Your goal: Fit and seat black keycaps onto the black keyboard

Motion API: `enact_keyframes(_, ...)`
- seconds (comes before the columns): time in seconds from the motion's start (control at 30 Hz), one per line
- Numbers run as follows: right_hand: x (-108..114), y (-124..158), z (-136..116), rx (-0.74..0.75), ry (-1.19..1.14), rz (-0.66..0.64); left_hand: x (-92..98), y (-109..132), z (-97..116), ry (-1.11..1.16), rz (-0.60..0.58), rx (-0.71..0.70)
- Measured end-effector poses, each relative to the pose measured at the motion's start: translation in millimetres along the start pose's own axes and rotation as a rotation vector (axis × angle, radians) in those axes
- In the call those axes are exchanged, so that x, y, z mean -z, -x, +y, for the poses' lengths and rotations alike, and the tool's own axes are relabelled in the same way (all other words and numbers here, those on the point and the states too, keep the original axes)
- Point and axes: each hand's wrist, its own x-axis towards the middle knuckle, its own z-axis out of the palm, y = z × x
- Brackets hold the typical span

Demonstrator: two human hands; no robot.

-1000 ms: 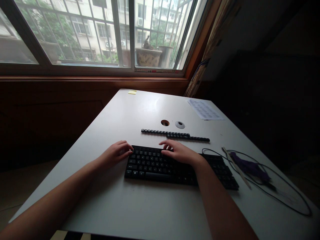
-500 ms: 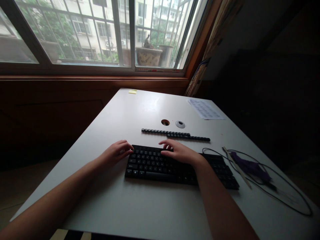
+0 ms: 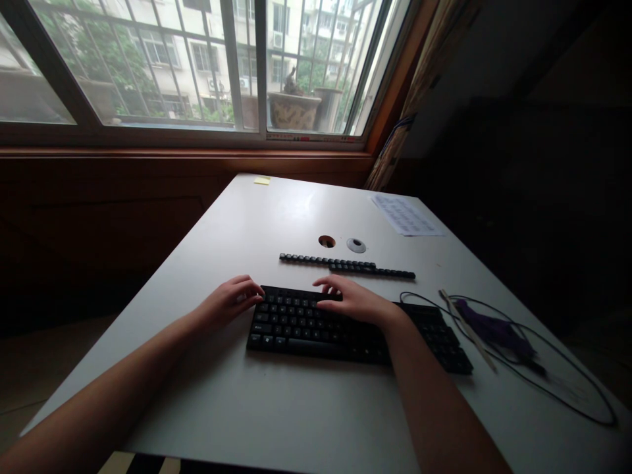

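Note:
A black keyboard (image 3: pixel 306 329) lies flat on the white table (image 3: pixel 222 408). My left hand (image 3: pixel 232 297) is at its far left corner, thumb and curled fingertips closed on the edge there. Over the middle of the keyboard's far side rests my right hand (image 3: pixel 353 299), its thumb above the upper keys and its fingers apart near the back edge; nothing shows between them. The right forearm covers some keys left of the number pad (image 3: pixel 442 336). Just behind the keyboard run narrow strips of black keycaps, one on the left (image 3: pixel 320 261) and another on the right (image 3: pixel 390 272).
A black cable (image 3: pixel 592 388) loops at the right around a purple cloth (image 3: pixel 494 326) and a thin pale stick (image 3: pixel 469 329). Farther back are a round table hole (image 3: pixel 326 241), a grey ring cap (image 3: pixel 356 245), printed paper (image 3: pixel 407 216) and yellow sticky notes (image 3: pixel 261 181).

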Motion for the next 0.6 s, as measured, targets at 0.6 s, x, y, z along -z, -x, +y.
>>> enact_keyframes(0.6,-0.1,-3.2,1.2,-0.044,-0.031,0.097,-1.6,6.0,42.4,-0.097,-0.141,-0.215)
